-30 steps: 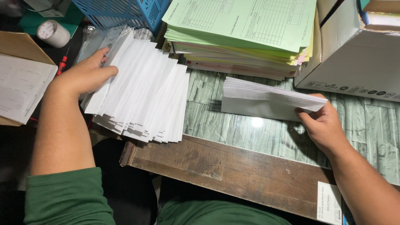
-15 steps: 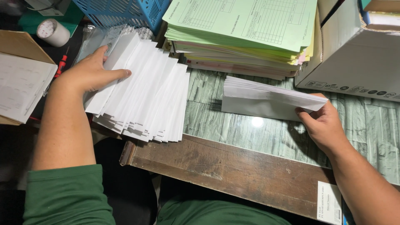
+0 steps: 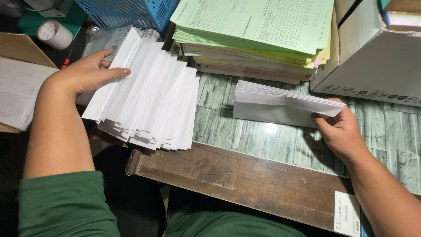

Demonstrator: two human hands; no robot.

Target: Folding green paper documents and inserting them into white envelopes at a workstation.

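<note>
Closest to me runs the wooden edge of the desk (image 3: 245, 180), with a small white label (image 3: 347, 213) stuck near its right end. Just beyond it my right hand (image 3: 340, 131) pinches the right end of a small bundle of white envelopes (image 3: 280, 105), thumb on top and fingers under, so the bundle's long axis runs left to right across the green stone-patterned desktop (image 3: 386, 131), away from my palm toward the left. My left hand (image 3: 85, 77) lies flat and open on the left side of a fanned stack of white envelopes (image 3: 149, 105), fingers spread across the uppermost ones, gripping nothing. The fan's envelopes lie with their long sides running away from me, its near end hanging over the desk edge. The bundle sits to the right of the fan, apart from it, nearer my right hand. Farther back rise a pile of green and yellow forms (image 3: 258, 30), a blue plastic basket (image 3: 127, 13), a cardboard box (image 3: 377, 57) and a roll of tape (image 3: 55, 34).
</note>
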